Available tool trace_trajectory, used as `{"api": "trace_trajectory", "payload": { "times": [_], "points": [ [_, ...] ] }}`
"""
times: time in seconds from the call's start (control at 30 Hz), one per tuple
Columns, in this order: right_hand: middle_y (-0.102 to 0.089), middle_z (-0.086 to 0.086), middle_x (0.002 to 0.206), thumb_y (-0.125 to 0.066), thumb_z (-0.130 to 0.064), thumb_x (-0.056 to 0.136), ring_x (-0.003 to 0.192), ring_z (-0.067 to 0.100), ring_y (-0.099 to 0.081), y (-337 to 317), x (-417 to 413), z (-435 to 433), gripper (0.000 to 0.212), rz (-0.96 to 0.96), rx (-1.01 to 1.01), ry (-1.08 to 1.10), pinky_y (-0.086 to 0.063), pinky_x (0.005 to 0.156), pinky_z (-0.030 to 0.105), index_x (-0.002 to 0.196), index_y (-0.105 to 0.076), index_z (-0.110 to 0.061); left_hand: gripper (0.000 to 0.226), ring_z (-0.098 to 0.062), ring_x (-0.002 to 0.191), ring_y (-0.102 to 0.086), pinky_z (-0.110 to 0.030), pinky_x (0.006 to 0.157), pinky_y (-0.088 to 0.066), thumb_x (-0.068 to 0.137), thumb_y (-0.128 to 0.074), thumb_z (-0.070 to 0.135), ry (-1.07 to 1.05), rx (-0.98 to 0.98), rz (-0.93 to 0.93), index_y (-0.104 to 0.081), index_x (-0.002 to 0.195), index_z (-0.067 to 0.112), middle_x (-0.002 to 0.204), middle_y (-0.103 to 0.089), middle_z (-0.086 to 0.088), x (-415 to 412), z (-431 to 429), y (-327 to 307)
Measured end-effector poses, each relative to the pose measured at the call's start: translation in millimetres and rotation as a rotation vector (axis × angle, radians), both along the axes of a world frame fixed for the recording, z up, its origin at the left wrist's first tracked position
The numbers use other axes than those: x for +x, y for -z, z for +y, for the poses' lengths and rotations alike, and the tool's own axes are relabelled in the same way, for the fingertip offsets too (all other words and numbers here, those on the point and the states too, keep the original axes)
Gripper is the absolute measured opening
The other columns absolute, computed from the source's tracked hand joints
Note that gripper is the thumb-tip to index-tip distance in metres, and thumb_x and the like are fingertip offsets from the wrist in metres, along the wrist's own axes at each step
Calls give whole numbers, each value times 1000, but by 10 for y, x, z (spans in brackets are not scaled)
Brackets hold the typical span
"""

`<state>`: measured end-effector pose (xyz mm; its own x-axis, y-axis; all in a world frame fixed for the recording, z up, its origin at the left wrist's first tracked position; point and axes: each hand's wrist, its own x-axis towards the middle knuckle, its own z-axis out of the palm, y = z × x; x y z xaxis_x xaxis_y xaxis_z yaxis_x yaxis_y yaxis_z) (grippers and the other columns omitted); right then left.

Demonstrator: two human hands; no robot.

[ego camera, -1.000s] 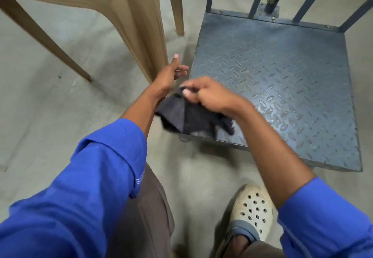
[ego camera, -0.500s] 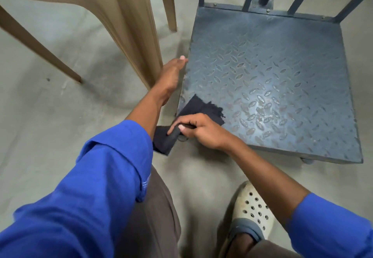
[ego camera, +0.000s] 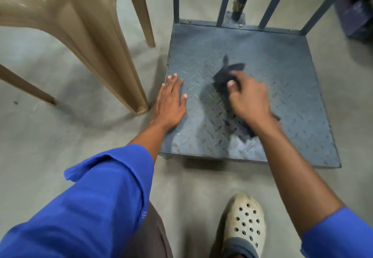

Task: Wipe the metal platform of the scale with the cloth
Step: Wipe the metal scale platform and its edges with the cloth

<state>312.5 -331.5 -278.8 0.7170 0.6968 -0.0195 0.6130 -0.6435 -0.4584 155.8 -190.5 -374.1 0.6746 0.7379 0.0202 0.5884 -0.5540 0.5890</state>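
Your right hand has its grip closed on the dark cloth, pressing it onto the platform a little left of its middle. Part of the cloth sticks out on the far side of your fingers, and another dark end shows near your wrist; both are blurred, so its exact shape is hard to tell. Your left hand lies flat and open, palm down, on the platform's left edge, fingers pointing to the far side and holding nothing. The two hands are near each other but apart. The platform is grey tread plate sitting low on the floor, with upright bars rising from its far edge. A tan plastic chair stands on the floor to the left, its nearest leg just beside your left hand. Your blue sleeves cover both arms to the forearm, and a white perforated clog rests on the floor near the platform's near edge.
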Motion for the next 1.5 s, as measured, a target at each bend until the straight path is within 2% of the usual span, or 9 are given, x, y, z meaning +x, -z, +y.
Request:
{"api": "trace_trajectory", "payload": {
  "times": [0.13, 0.23, 0.6, 0.93, 1.1, 1.2, 1.3, 1.4, 1.5],
  "points": [
    [-30, 13, 168, -51, -61, 99, 156, 38, -24, 596, -452, 54, 69, -68, -199, -194, -24, 124, 61, 160, -30, -38, 55, -23, 163, -16, -41, 133, -12, 109, -41, 27, -33, 183, 54, -35, 161, 10, 173, -24, -8, 45, -50, 62],
    [-5, 7, 175, -31, -62, 107, 162, 32, 2, 938, -486, 109, 66, -137, -162, -248, -4, 129, 61, 165, -20, -32, 54, -24, 162, -19, -41, 132, -16, 109, -37, 27, -65, 256, 82, -36, 160, 10, 172, -27, -9, 87, -66, 93],
    [-12, 7, 175, -21, -44, 112, 161, 36, -2, 1025, 711, 1237, 56, -160, -111, 44, 0, 129, 58, 165, -26, -26, 53, -22, 161, -21, -45, 129, -25, 108, -41, 29, -96, 227, 91, -39, 158, 13, 172, -29, -6, 101, -82, 59],
    [-24, 0, 172, -23, -39, 113, 160, 36, -11, 926, 1101, 1955, 51, -233, -120, -270, -8, 131, 47, 162, -35, -27, 53, -21, 163, -13, -44, 128, -23, 109, -39, 30, -105, 226, 149, -35, 160, 16, 174, -23, -4, 128, -64, 71],
    [-50, -3, 158, -41, -40, 109, 153, 21, -36, 777, 533, 1356, 41, -18, 46, -559, -29, 124, 34, 142, -63, -29, 53, -22, 162, -16, -45, 128, -24, 110, -37, 30, -109, 218, 164, -34, 160, 15, 173, -25, -6, 130, -75, 58],
    [-77, 9, 120, -46, -45, 103, 116, 28, -70, 703, 185, 912, 44, 84, 167, -371, -54, 96, 40, 120, -76, -17, 54, -23, 161, -20, -47, 128, -26, 109, -36, 29, -129, 202, 154, -33, 160, 11, 171, -29, -11, 133, -89, 33],
    [-72, 17, 81, -44, -43, 105, 76, 34, -66, 433, 315, 802, 44, 52, 354, -55, -49, 69, 44, 100, -73, -10, 53, -21, 163, -14, -44, 130, -23, 110, -35, 30, -113, 202, 169, -33, 161, 15, 175, -21, -4, 139, -88, 16],
    [-75, 17, 115, -45, -34, 109, 104, 37, -67, 406, 779, 1011, 36, -68, 266, 150, -47, 86, 40, 127, -69, -14, 51, -20, 163, -12, -43, 130, -22, 110, -34, 30, -99, 200, 180, -34, 160, 17, 175, -20, -2, 130, -84, 22],
    [-54, 12, 154, -47, -32, 110, 142, 37, -50, 652, 716, 1140, 36, 35, 81, -24, -41, 115, 45, 141, -63, -27, 52, -19, 163, -14, -42, 130, -22, 110, -34, 30, -108, 191, 157, -35, 160, 16, 174, -22, -2, 127, -85, 20]
  ]
}}
